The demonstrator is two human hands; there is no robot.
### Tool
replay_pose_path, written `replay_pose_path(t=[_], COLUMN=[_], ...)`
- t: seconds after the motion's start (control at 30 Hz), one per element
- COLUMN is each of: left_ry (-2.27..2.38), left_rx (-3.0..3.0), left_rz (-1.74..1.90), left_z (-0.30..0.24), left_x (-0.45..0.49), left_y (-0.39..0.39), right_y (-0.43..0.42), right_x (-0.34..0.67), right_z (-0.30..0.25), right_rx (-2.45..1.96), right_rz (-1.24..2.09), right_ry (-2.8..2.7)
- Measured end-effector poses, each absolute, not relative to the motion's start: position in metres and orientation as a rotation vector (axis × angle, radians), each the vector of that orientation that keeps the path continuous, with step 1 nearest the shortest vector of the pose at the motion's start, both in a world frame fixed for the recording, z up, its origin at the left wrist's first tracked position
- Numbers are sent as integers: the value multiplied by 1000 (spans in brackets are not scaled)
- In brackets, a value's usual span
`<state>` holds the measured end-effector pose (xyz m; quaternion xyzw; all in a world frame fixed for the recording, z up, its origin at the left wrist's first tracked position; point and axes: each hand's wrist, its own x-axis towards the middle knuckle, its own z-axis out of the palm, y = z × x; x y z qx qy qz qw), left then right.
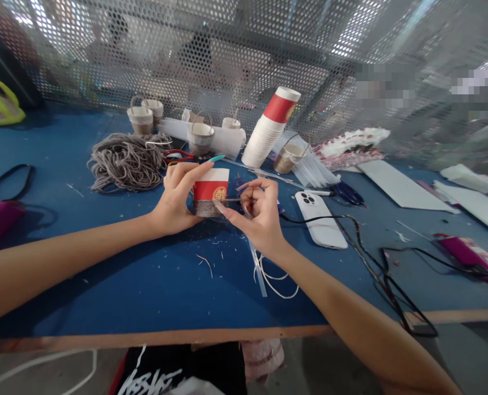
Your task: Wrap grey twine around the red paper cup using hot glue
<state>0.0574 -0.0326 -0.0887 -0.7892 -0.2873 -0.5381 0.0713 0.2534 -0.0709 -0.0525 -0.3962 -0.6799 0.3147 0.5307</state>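
Observation:
My left hand (178,197) is closed around a small red-and-white paper cup (211,185), held low over the blue table. Grey cord (206,209) is wound in rows around the cup's lower part. A strand runs from the cup's right side to my right hand (262,211), whose fingers are pinched on it. The right thumb touches or nearly touches the cup's wall. Below that hand a clear glue stick (258,271) and a loop of white cord (282,296) lie on the table. A tangled heap of grey cord (122,162) lies left of the cup.
Behind stand a tall stack of paper cups (264,134) and several cord-wrapped cups with handles, one a small basket (290,157). A white phone (321,222) lies to the right near black cables (357,238). Purple packets lie at both sides. Perforated metal sheet (227,60) closes the back.

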Motion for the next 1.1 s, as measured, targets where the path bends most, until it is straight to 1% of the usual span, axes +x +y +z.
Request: replay_pose_path(t=[0.43,0.83,1.1], left_ry=[-939,-960,-983], left_rx=[-2469,-2471,-2490], left_rz=[-1592,-1596,-1605], left_z=[-89,-90,-89], left_x=[53,55,54], left_y=[-32,-32,-33], right_y=[-75,-78,-76], right_x=[253,251,252], right_z=[-49,-43,-47], right_rx=[-960,-1013,-1003], right_rz=[788,721,797], right_ry=[-1596,-1629,-1594])
